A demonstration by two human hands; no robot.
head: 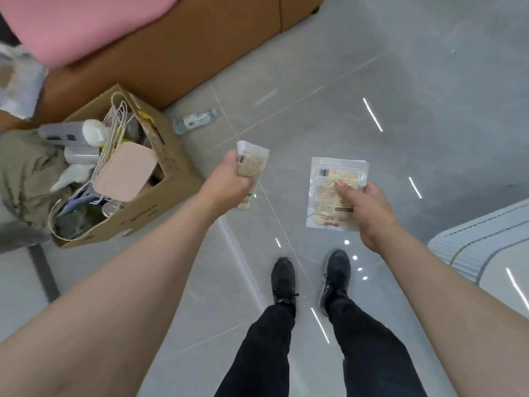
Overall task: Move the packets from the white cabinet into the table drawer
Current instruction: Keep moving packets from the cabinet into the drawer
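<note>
The person stands on a grey tiled floor (pixel 357 81), both bare forearms reaching forward, each of the hands carrying a packet. The left hand (pixel 233 183) is curled tightly round a folded or bent packet (pixel 253 161), fingers wrapped under it and the thumb side on top; the packet's upper end sticks out toward 12 o'clock and its lower end shows below the fist. The right hand (pixel 367 209) pinches a flat clear packet (pixel 332 193) with yellowish contents, thumb pressed on its face and fingers behind, the packet hanging upright at the hand's 10 o'clock side. It may be more than one packet stacked together; the edges are too blurred to say.

Both packets are held in the air above the floor, well apart from each other. Below them, at 6 o'clock, are two black shoes (pixel 310 277) and black trouser legs.

At 9 o'clock from the left hand stands an open cardboard box (pixel 169 170) crammed with bottles, white hangers and a pink lidded container (pixel 126 173). A clear plastic bottle (pixel 194 120) lies on the floor just beyond the box, beside a brown sofa base (pixel 186 53) carrying a pink cushion (pixel 80 24).
</note>
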